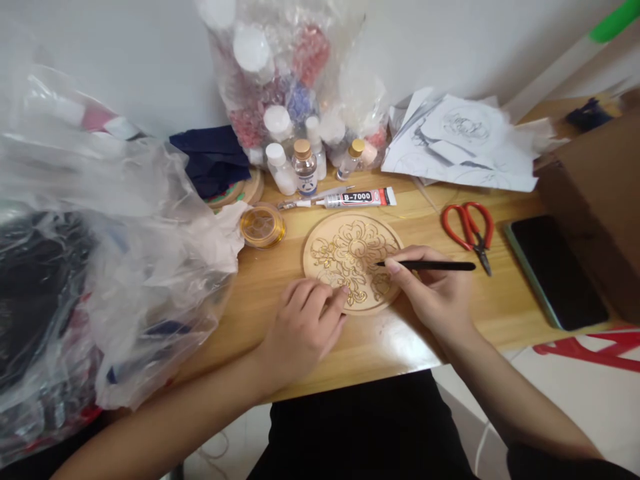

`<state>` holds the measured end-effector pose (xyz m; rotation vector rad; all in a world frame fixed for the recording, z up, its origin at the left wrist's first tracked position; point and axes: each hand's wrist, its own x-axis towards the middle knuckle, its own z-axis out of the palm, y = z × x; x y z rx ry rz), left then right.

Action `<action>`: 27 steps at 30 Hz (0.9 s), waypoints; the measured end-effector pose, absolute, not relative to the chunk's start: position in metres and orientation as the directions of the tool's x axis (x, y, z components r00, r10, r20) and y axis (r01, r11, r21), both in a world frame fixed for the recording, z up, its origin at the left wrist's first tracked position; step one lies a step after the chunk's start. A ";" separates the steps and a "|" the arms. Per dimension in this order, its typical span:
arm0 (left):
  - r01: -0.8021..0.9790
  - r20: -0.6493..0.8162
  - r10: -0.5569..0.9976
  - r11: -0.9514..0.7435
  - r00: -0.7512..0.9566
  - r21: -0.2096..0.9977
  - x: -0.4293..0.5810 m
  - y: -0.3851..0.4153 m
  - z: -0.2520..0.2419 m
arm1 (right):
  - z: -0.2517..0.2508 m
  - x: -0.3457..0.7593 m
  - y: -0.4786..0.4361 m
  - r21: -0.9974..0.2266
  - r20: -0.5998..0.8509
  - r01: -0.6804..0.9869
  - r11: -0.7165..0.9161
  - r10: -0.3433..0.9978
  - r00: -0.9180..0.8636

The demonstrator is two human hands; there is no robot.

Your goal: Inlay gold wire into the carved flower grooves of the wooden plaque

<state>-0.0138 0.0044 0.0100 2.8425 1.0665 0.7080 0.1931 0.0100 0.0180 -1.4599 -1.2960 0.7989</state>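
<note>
A round wooden disc (345, 240) with a gold flower outline lies on the wooden table (270, 273). My left hand (305, 327) rests at its lower left edge, fingers curled, fingertips pressing on the rim. My right hand (433, 290) grips a thin black tool (435, 266) like a pen. The tool's tip touches the pattern on the right side of the disc.
A B-7000 glue tube (357, 198) and small bottles (303, 167) sit behind the disc, a spool of gold wire (262, 225) to its left. Red scissors (470, 230) and a phone (555, 270) lie right. Plastic bags (115, 253) crowd the left; papers (460, 143) and a cardboard box (600, 193) stand at the back right.
</note>
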 end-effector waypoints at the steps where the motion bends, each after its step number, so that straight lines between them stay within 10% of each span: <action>1: 0.612 0.409 0.628 -0.768 0.662 0.188 -0.014 0.005 0.010 | 0.018 0.193 0.010 -0.948 0.132 0.312 0.061 0.968 0.212; 27: 0.598 0.402 0.638 -0.765 0.656 0.239 -0.016 0.004 0.011 | 0.017 0.192 0.010 -0.949 0.143 0.303 0.088 0.976 0.165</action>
